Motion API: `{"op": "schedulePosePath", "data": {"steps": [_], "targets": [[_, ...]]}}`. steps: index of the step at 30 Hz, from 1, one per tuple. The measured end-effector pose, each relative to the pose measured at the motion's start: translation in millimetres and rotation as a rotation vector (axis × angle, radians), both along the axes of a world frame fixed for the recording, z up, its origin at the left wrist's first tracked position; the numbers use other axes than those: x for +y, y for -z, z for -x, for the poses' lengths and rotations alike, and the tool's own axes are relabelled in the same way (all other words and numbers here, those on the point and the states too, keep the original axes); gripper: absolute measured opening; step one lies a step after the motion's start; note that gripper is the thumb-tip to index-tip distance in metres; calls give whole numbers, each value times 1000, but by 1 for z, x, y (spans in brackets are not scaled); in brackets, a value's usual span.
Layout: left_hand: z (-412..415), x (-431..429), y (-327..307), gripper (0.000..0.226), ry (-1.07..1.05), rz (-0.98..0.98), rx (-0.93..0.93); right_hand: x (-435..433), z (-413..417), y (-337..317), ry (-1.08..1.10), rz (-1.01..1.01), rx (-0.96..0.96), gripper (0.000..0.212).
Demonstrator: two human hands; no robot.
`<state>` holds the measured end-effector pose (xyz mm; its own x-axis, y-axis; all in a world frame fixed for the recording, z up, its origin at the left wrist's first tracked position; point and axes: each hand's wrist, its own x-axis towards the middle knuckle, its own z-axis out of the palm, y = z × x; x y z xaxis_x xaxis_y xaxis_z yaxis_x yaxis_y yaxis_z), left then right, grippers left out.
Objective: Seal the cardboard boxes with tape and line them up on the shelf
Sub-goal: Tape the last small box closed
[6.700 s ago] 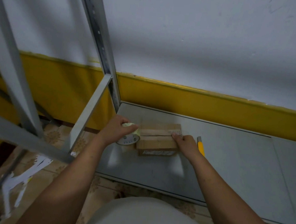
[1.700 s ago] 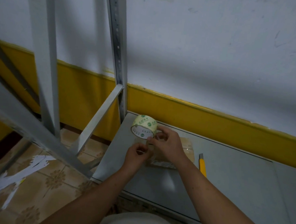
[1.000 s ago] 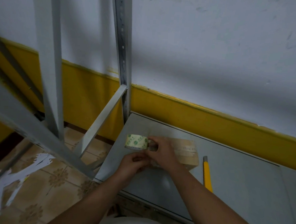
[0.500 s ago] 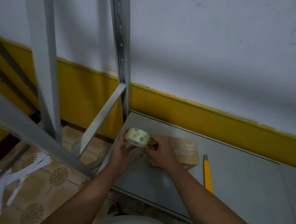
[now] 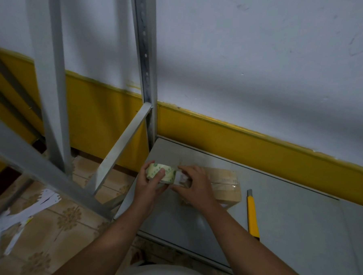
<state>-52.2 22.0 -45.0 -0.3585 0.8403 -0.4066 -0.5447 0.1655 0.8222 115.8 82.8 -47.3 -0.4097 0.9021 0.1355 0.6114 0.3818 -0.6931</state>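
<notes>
Cardboard first: your box (image 5: 223, 182) is sitting on the grey shelf (image 5: 297, 227), toward its back left corner, with what looks like a clear strip already glinting along the top seam. Your right hand (image 5: 195, 186) is lying over the box's left end, fingers curled and pinching the tape end (image 5: 179, 177). Your left hand (image 5: 150, 188) is wrapping round the tape roll (image 5: 159, 172), just beside the box's left end.

Now the risks. You're peeling with nothing pinning that box down, so a hard tug is likely dragging it along the smooth shelf, and the strip could be landing askew off the seam. The tape end is sitting right against your fingertips, so it may be folding back and sticking to itself or to you. You're also working close to the shelf's left edge, and a slipped roll would be dropping to the tiled floor (image 5: 66, 226). The yellow knife (image 5: 252, 214) is lying right of the box and apart from it, its near end close to the front edge, so a swinging forearm could be knocking it off.

Compared with half a second back, you're holding the roll a touch lower and flatter, your left thumb now riding over its rim. Nearly two seconds back, the roll was up above the box with its open face toward you. The knife is staying put right of the box.
</notes>
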Motion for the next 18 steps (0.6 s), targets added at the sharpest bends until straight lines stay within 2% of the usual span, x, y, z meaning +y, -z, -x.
{"op": "schedulePosePath", "data": {"steps": [5, 9, 13, 18], "targets": [[2, 1, 3, 51, -12, 13, 35, -2, -1, -2, 13, 18, 50, 60], [3, -1, 8, 44, -4, 37, 15, 0, -3, -1, 90, 48, 98, 28], [4, -4, 12, 42, -1, 56, 29, -3, -4, -1, 114, 39, 129, 38], [3, -5, 15, 39, 0, 85, 23, -3, -5, -1, 126, 26, 108, 41]]}}
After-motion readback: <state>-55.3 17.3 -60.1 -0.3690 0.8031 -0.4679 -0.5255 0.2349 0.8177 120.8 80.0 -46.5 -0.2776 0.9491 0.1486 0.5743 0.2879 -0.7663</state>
